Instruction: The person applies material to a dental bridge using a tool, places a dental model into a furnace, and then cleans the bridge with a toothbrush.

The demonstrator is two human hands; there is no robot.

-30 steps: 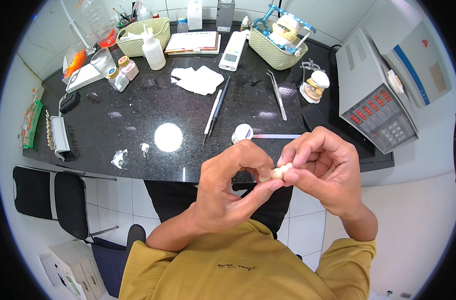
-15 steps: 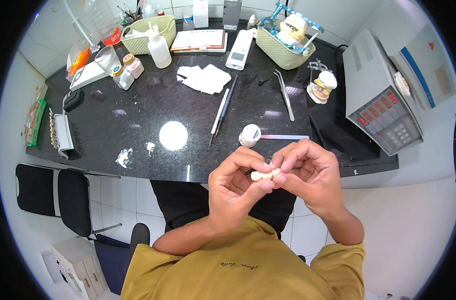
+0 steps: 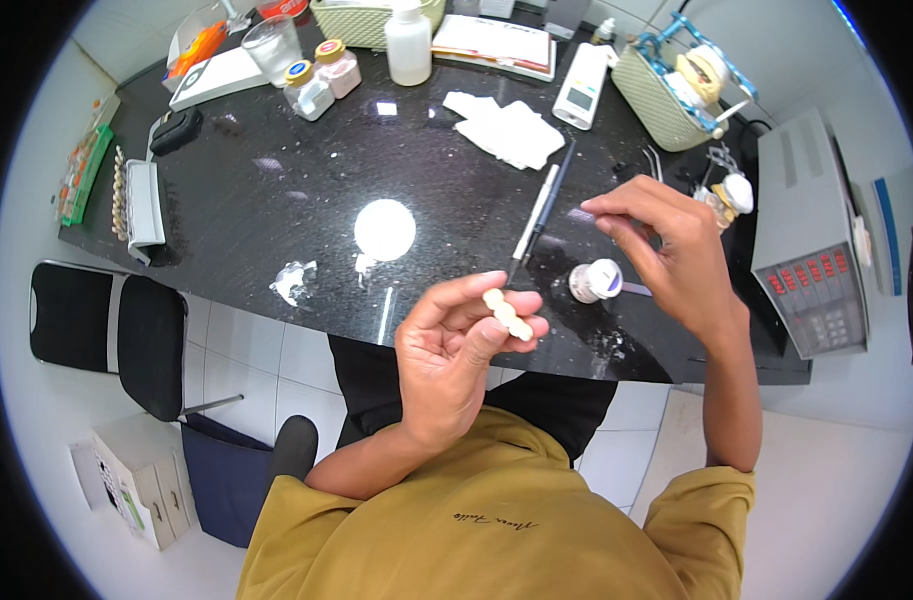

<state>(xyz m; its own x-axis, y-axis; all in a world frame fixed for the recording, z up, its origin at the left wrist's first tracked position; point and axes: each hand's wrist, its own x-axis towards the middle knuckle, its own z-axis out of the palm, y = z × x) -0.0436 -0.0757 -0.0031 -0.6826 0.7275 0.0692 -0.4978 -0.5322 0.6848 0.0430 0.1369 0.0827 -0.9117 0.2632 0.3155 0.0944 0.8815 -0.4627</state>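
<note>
My left hand (image 3: pixel 445 352) holds a cream dental bridge (image 3: pixel 506 313), a short row of tooth-shaped crowns, between thumb and fingers just off the table's front edge. Raised over the table to the right, my right hand (image 3: pixel 677 248) has nothing visible in it, its thumb and index tips apart. Below it stands a small white jar (image 3: pixel 598 280), and a lilac stick (image 3: pixel 637 289) lies partly hidden behind the jar and hand. Metal tweezers (image 3: pixel 656 163) show only at one end beyond my right hand. Two slim pen-like tools (image 3: pixel 539 218) lie left of it.
A white tissue (image 3: pixel 512 132) lies on the black table (image 3: pixel 267 215). Toward the back are a white bottle (image 3: pixel 409 50), a white handheld device (image 3: pixel 581 88) and a basket (image 3: pixel 662 100) with a dental articulator. A dental model (image 3: pixel 734 195) and a control-panel machine (image 3: pixel 812 250) stand right.
My right hand has let go of the dental bridge and moved right and up over the table. The left hand keeps it, now turned more upright. The view has shifted.
</note>
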